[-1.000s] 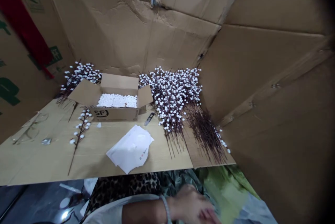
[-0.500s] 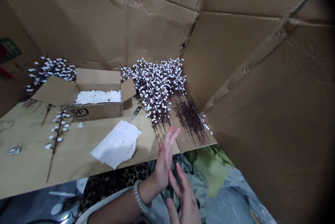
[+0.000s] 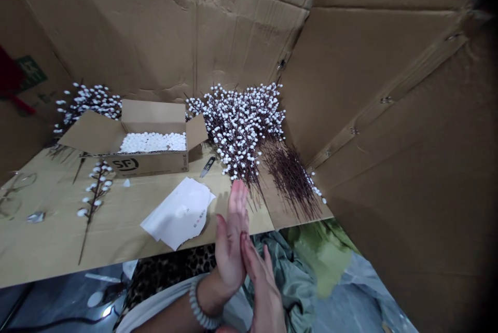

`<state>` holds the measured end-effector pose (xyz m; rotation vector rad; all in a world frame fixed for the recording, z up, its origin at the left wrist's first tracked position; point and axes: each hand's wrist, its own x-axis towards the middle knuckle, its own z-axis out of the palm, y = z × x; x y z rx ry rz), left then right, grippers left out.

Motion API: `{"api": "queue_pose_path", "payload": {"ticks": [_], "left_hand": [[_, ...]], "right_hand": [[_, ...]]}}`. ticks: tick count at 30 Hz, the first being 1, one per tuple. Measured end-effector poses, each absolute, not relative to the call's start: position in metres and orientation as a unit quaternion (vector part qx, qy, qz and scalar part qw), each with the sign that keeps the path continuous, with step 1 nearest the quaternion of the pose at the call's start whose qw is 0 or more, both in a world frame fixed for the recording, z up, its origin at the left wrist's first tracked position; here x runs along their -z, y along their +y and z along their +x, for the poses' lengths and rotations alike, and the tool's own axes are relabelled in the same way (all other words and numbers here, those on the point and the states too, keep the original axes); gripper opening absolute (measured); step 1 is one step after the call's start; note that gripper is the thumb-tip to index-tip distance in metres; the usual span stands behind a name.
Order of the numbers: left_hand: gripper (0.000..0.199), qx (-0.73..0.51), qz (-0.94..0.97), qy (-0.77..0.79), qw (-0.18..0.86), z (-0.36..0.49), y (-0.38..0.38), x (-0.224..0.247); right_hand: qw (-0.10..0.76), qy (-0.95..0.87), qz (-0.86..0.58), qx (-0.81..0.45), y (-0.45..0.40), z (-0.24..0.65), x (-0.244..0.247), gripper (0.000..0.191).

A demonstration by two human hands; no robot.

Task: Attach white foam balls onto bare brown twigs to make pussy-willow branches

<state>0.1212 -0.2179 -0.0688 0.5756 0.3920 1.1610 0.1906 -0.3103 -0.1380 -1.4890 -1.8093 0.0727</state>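
My left hand (image 3: pixel 231 244), a coiled band (image 3: pixel 198 307) round its wrist, is raised at the table's front edge with fingers stretched out. Against its palm side lies my right hand (image 3: pixel 264 291), fingers extended too; no object shows between them. Just beyond the fingertips lies a heap of white-berry branches (image 3: pixel 241 125). Bare brown stems (image 3: pixel 293 180) are piled to its right. White paper sheets (image 3: pixel 179 213) lie left of my hands, and small thread snips (image 3: pixel 208 166) rest behind the paper.
An open cardboard box (image 3: pixel 155 163) of white foam balls (image 3: pixel 152 142) stands at the back left. One berry branch (image 3: pixel 93 195) lies before it, more branches (image 3: pixel 91 102) behind. Cardboard walls (image 3: pixel 369 84) enclose the back and right. Green cloth (image 3: pixel 322 250) hangs below the table's right edge.
My hands have come together, the right now touching the left, and the left has shifted slightly leftward. The view has turned a little, moving the scene right.
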Motion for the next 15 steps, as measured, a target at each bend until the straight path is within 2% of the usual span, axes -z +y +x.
{"api": "queue_pose_path", "payload": {"ticks": [3, 6, 7, 11, 12, 15], "left_hand": [[0.091, -0.494, 0.261, 0.185, 0.808, 0.116, -0.205, 0.066], [0.096, -0.483, 0.281, 0.168, 0.812, 0.115, -0.204, 0.072], [0.094, -0.496, 0.299, 0.163, 0.799, 0.116, -0.206, 0.075], [0.081, -0.502, 0.39, 0.134, 0.761, 0.117, -0.23, 0.09], [0.083, -0.485, 0.399, 0.116, 0.769, 0.117, -0.237, 0.092], [0.08, -0.374, 0.443, 0.069, 0.812, 0.117, -0.251, 0.094]], "right_hand": [[0.393, -0.73, -0.56, -0.014, -0.316, 0.196, 0.137, 0.08], [0.388, -0.693, -0.607, -0.002, -0.322, 0.19, 0.138, 0.057], [0.384, -0.675, -0.631, 0.001, -0.322, 0.185, 0.138, 0.059], [0.385, -0.629, -0.675, 0.003, -0.306, 0.163, 0.126, 0.09], [0.401, -0.612, -0.681, -0.006, -0.301, 0.161, 0.122, 0.09], [0.456, -0.575, -0.677, -0.06, -0.292, 0.173, 0.114, 0.073]]}}
